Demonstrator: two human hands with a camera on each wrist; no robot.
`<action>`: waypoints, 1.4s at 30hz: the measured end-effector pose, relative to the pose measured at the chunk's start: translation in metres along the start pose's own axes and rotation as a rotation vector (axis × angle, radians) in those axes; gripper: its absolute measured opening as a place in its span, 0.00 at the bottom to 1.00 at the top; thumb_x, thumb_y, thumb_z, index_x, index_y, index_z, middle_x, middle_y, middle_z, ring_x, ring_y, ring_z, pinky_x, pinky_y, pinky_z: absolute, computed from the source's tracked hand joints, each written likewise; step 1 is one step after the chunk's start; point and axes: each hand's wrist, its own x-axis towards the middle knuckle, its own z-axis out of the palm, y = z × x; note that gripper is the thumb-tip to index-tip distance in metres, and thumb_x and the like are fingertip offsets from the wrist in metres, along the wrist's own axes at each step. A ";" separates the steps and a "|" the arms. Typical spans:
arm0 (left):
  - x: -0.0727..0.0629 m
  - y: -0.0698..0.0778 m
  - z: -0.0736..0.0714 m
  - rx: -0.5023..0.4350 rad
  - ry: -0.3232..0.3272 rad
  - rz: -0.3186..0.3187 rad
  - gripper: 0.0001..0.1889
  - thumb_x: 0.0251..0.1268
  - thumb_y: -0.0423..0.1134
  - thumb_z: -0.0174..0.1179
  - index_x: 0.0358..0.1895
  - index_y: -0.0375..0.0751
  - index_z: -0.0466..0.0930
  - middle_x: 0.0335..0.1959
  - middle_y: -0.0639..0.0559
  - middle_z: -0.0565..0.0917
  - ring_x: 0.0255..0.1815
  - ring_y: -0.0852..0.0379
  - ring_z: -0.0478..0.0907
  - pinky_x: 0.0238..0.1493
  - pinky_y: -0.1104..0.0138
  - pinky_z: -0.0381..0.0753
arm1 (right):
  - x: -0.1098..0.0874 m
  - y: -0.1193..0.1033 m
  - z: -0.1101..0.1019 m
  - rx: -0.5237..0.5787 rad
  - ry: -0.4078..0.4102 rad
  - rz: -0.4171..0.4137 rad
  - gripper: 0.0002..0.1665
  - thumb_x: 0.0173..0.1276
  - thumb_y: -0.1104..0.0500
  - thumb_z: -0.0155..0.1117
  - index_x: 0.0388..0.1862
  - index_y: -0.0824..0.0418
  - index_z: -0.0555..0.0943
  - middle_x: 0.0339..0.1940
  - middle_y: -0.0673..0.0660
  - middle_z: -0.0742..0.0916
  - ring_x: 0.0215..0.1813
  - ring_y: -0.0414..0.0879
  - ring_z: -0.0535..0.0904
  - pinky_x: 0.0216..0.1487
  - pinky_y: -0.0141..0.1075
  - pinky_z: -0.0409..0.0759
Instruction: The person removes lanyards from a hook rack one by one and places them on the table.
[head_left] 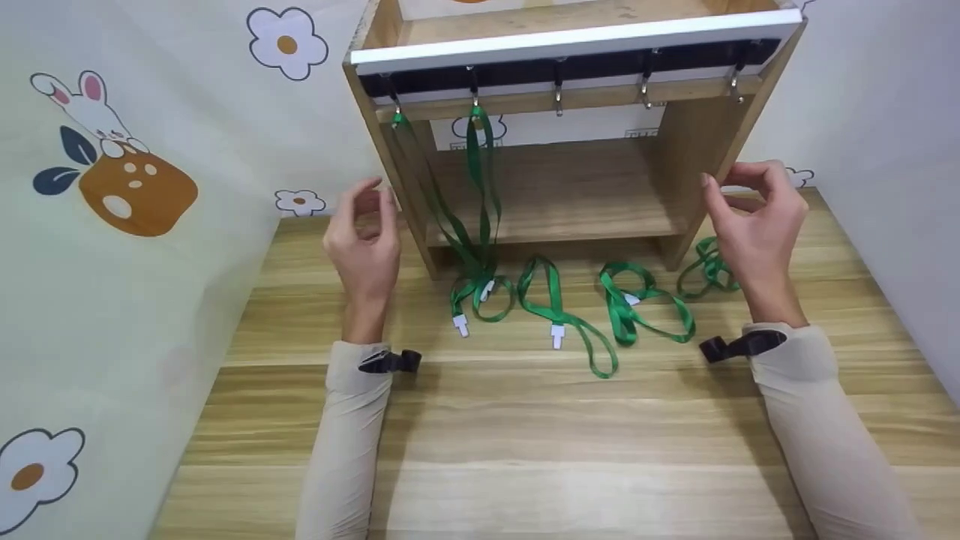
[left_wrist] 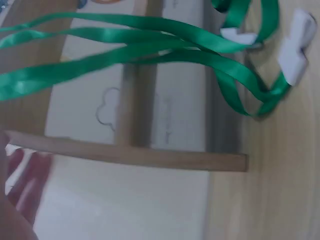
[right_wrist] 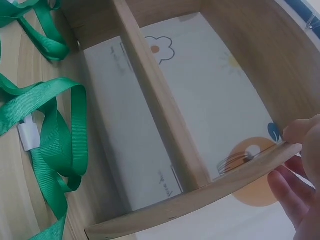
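A wooden rack (head_left: 570, 184) stands at the back, with a row of metal hooks (head_left: 559, 97) under its white front rail. My left hand (head_left: 365, 232) is beside its left side panel (left_wrist: 150, 157), fingers bent loosely outside and thumb tip right at the front edge. On the other side my right hand (head_left: 761, 221) pinches the edge of the right side panel (right_wrist: 200, 200), thumb inward and fingers outside. Green lanyards (head_left: 484, 165) hang from the two leftmost hooks, their white clips (head_left: 460, 324) down at the table. The remaining three hooks are bare.
Three more green lanyards lie on the wooden table (head_left: 525, 450) before the rack: one in the middle (head_left: 555, 292), one to its right (head_left: 622, 322), and one near my right wrist (head_left: 709, 266). Patterned walls (head_left: 187, 300) close in on the left, back and right.
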 end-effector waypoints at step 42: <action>0.000 0.060 0.027 -0.233 -0.328 0.312 0.06 0.68 0.24 0.71 0.39 0.37 0.95 0.35 0.45 0.90 0.42 0.50 0.87 0.49 0.72 0.87 | -0.004 0.018 0.011 -0.052 0.095 -0.032 0.18 0.71 0.56 0.78 0.52 0.67 0.87 0.49 0.62 0.92 0.50 0.35 0.88 0.52 0.25 0.89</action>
